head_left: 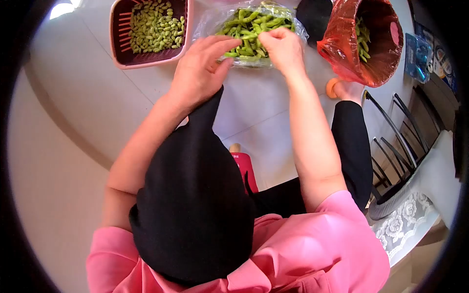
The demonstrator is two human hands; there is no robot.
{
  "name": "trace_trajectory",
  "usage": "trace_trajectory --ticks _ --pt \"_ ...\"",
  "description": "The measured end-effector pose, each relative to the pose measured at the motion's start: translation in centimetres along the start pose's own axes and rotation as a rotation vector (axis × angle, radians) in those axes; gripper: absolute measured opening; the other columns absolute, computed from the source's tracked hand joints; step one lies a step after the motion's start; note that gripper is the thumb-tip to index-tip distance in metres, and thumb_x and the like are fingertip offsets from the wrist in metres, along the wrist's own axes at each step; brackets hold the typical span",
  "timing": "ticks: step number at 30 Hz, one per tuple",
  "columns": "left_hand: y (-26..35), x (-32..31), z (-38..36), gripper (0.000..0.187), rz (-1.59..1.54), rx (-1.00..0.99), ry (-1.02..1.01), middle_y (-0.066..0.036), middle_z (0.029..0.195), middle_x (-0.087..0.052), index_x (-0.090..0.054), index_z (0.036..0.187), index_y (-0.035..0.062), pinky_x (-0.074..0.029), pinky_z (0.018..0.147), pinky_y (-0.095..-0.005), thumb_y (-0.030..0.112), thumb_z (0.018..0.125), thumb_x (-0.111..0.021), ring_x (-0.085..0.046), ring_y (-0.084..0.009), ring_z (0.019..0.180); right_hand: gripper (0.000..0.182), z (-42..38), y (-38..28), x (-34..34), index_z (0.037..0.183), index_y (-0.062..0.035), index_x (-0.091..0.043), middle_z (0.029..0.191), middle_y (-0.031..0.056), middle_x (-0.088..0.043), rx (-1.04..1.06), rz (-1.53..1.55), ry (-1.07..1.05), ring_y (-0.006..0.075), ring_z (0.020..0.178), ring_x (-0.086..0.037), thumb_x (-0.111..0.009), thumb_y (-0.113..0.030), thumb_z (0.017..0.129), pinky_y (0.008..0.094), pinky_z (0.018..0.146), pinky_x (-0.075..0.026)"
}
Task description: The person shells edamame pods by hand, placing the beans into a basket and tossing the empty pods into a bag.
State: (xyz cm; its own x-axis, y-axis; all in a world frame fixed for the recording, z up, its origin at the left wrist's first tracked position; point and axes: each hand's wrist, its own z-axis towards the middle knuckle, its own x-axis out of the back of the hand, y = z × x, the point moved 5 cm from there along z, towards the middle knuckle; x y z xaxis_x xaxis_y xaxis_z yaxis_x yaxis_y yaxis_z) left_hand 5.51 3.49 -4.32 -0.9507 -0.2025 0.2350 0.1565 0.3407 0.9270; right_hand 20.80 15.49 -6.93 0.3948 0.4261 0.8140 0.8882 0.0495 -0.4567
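Note:
Green edamame pods (pixel 254 22) lie heaped in a clear plastic bag (pixel 202 31) on the floor. My left hand (pixel 205 68) is over the bag's left edge, its index finger stretched toward the pods and its thumb apart, with nothing visible between them. Over the right part of the heap, my right hand (pixel 284 51) has its thumb and fingers pinched together; whatever they hold, if anything, is hidden. Left of the bag, shelled green beans (pixel 156 27) fill part of a pink basket (pixel 119 57) with a dark inside.
At the right, a red plastic bag (pixel 342 46) lines an open bin with green pods or shells inside. My foot in an orange slipper (pixel 333 89) is beside it. Dark metal chair or rack bars (pixel 400 132) and a lace-edged cloth (pixel 403 222) are farther right.

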Motion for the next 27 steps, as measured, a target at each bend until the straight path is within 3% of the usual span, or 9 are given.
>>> trace_trajectory --ticks 2,3,5,9,11,13,16,20,27 --pt "3.5 -0.6 0.1 0.034 0.566 -0.573 0.052 -0.007 0.101 -0.061 -0.062 0.105 0.0080 -0.048 0.079 -0.0321 0.002 0.072 -0.061 -0.058 -0.0218 0.091 0.023 -2.3 -0.2 -2.0 0.074 -0.0048 -0.063 0.062 0.0034 -0.059 -0.145 0.668 -0.524 0.0138 0.055 -0.053 -0.061 -0.027 0.075 0.0265 0.052 -0.042" --pt "3.9 -0.7 0.1 0.038 0.593 -0.615 0.033 -0.005 0.099 -0.062 -0.060 0.105 0.0089 -0.047 0.081 -0.0336 0.004 0.068 -0.064 -0.056 -0.0230 0.094 0.023 -2.9 -0.4 -1.4 0.074 -0.0048 -0.063 0.062 0.0034 -0.059 -0.142 0.668 -0.518 0.0138 0.055 -0.053 -0.061 -0.027 0.075 0.0265 0.052 -0.042" --pt "3.8 -0.5 -0.2 0.036 0.534 -0.593 -0.005 -0.005 0.098 -0.062 -0.061 0.104 0.0087 -0.048 0.079 -0.0335 0.004 0.068 -0.064 -0.057 -0.0232 0.091 0.025 -5.0 -1.6 -1.5 0.075 -0.0035 -0.063 0.061 -0.0021 -0.053 -0.283 0.911 -0.818 0.0047 0.051 -0.040 -0.060 -0.028 0.080 0.0191 0.046 -0.032" --pt "3.2 -0.2 -0.9 0.028 0.361 -0.417 -0.049 -0.007 0.086 -0.062 -0.062 0.099 0.0069 -0.048 0.070 -0.0329 0.005 0.071 -0.066 -0.058 -0.0230 0.080 0.028 -5.7 -2.0 0.0 0.077 -0.0039 -0.064 0.063 -0.0016 -0.054 -0.316 1.004 -0.765 0.0037 0.050 -0.039 -0.058 -0.030 0.084 0.0185 0.046 -0.031" --pt "3.1 -0.3 -1.2 0.027 0.338 -0.333 -0.062 -0.007 0.083 -0.062 -0.062 0.099 0.0061 -0.048 0.067 -0.0317 0.005 0.072 -0.066 -0.058 -0.0218 0.077 0.030 -5.8 -2.3 0.8 0.083 -0.0034 -0.063 0.067 -0.0012 -0.054 -0.217 0.951 -0.618 0.0023 0.051 -0.038 -0.052 -0.031 0.090 0.0169 0.045 -0.027" --pt "2.4 -0.4 -1.0 0.024 0.124 -0.092 -0.051 -0.007 0.079 -0.059 -0.061 0.096 0.0044 -0.047 0.062 -0.0288 0.003 0.073 -0.067 -0.057 -0.0186 0.070 0.028 -6.1 -2.2 0.8 0.082 -0.0034 -0.064 0.067 -0.0014 -0.056 -0.246 1.014 -0.585 0.0026 0.053 -0.040 -0.055 -0.030 0.088 0.0175 0.046 -0.030" --pt "1.1 -0.4 -0.9 0.024 0.015 0.026 0.014 -0.008 0.078 -0.058 -0.060 0.096 0.0030 -0.045 0.058 -0.0258 0.003 0.074 -0.067 -0.054 -0.0151 0.064 0.024 -6.3 -1.9 0.2 0.081 -0.0029 -0.064 0.069 -0.0012 -0.058 -0.241 1.046 -0.559 0.0029 0.056 -0.043 -0.059 -0.025 0.085 0.0181 0.049 -0.034" --pt "1.7 -0.6 -0.6 0.023 0.097 -0.101 0.007 -0.006 0.078 -0.058 -0.058 0.095 0.0028 -0.044 0.055 -0.0238 0.005 0.074 -0.068 -0.051 -0.0112 0.061 0.016 -6.5 -3.0 -0.3 0.082 0.0000 -0.064 0.073 0.0002 -0.061 -0.178 1.005 -0.444 0.0038 0.063 -0.050 -0.064 -0.016 0.081 0.0190 0.055 -0.040" --pt "0.5 -0.7 -0.8 0.022 -0.023 0.113 0.001 -0.002 0.072 -0.055 -0.056 0.093 0.0026 -0.043 0.055 -0.0225 0.008 0.076 -0.069 -0.046 -0.0069 0.060 0.015 -6.1 -3.6 -0.2 0.083 0.0028 -0.064 0.074 0.0006 -0.062 -0.114 0.860 -0.349 0.0042 0.066 -0.052 -0.065 -0.011 0.079 0.0199 0.059 -0.043"
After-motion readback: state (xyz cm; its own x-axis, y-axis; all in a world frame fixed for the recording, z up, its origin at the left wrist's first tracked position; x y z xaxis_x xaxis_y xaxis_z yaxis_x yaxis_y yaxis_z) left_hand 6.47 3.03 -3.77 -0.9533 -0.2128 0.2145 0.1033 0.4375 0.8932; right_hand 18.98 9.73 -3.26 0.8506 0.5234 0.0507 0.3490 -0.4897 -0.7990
